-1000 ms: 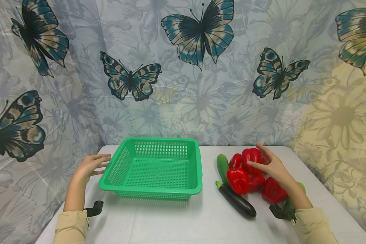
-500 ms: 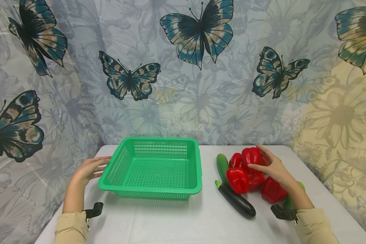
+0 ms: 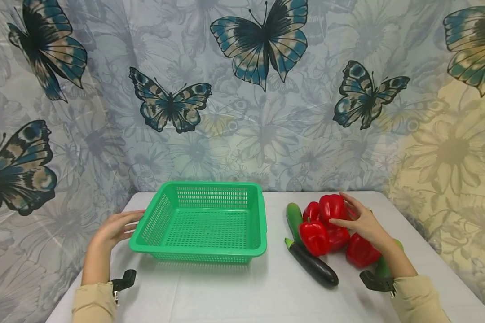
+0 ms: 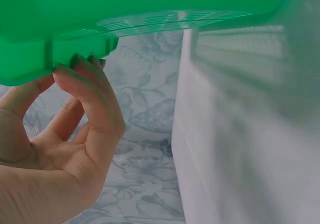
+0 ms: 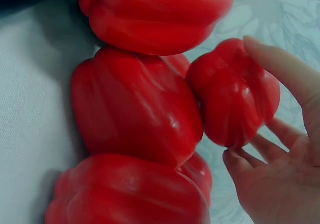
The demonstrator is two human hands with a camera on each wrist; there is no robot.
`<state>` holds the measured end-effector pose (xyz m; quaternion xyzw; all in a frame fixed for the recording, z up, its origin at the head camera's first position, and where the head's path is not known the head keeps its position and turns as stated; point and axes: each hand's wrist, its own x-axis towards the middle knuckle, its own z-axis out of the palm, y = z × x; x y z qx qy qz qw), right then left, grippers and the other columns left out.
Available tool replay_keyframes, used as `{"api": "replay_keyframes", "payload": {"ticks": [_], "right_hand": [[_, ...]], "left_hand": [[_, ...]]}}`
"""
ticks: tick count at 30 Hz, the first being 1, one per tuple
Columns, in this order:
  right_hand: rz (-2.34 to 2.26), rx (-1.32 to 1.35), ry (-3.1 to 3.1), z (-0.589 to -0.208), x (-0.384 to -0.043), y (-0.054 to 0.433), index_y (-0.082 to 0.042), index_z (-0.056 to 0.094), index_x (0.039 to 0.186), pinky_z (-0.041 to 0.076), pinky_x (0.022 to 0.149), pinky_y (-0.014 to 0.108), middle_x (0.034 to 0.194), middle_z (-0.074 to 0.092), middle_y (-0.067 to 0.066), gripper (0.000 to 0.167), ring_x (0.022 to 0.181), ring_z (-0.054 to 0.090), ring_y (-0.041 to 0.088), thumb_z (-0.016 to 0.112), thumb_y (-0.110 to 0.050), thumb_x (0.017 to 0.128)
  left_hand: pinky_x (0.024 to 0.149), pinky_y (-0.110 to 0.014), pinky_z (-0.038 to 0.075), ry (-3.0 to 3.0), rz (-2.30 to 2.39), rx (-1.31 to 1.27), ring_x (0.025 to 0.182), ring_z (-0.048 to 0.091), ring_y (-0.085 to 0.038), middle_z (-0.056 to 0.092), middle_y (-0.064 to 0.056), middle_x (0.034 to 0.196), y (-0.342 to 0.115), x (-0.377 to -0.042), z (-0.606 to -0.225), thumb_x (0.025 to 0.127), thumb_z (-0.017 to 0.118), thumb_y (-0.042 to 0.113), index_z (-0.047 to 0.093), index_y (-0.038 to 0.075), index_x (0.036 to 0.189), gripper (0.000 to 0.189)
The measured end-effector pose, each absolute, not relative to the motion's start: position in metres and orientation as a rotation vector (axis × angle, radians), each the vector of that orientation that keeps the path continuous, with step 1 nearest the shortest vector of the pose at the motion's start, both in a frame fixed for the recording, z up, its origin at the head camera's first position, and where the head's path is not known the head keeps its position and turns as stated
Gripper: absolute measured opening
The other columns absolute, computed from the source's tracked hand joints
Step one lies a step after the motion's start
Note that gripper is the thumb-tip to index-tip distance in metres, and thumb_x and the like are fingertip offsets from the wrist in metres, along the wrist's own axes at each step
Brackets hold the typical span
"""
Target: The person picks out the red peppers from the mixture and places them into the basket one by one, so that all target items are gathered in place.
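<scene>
Bent fingertips of my left hand [image 3: 112, 229] meet the left rim of a green plastic basket [image 3: 260, 233]. Seen from the left wrist, the rim lies between the near fingers [image 4: 92, 96] and a digit passing behind it. My right hand [image 3: 365, 226] pinches a red bell pepper [image 3: 332, 207] on top of the pile. In the right wrist view its thumb is at one side of this pepper [image 5: 232, 96], its fingers at the opposite side. Other red bell peppers [image 3: 314, 237] lie against it.
A black eggplant [image 3: 313, 265] lies before the peppers, a green cucumber [image 3: 294, 220] to their left. Another green vegetable [image 3: 383, 269] is partly hidden under the right forearm. All rest on a white table [image 3: 210, 296] against butterfly-patterned cloth [image 3: 266, 134].
My left hand has lowered slightly and its fingers have come in to the basket's rim. The right thumb and fingers have closed in on the top bell pepper.
</scene>
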<state>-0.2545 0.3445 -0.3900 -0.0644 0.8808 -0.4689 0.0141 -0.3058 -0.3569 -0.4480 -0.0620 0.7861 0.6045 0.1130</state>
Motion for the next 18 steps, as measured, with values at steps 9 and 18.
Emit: {"api": "replay_keyframes", "payload": {"ticks": [9,18], "right_hand": [[-1.454,-0.211,2.725,-0.389,-0.255,0.345,-0.013,0.003,0.159,0.033,0.107,0.062,0.160,0.012,0.028,0.098,0.143,0.016,0.055,0.071,-0.032,0.090],[-1.445,-0.233,2.724,-0.391,-0.257,0.347,-0.014,0.002,0.159,0.033,0.107,0.058,0.160,0.012,0.027,0.097,0.143,0.017,0.055,0.070,-0.025,0.091]], "left_hand": [[0.099,-0.035,0.051,2.274,1.825,-0.222,0.131,0.051,-0.029,0.055,0.003,0.138,-0.355,-0.308,-0.455,0.087,0.071,0.047,0.049,0.014,0.144,0.069],[0.095,-0.036,0.053,2.225,1.869,-0.160,0.129,0.054,-0.028,0.061,0.009,0.131,-0.360,-0.307,-0.457,0.086,0.073,0.045,0.057,0.020,0.138,0.061]]}}
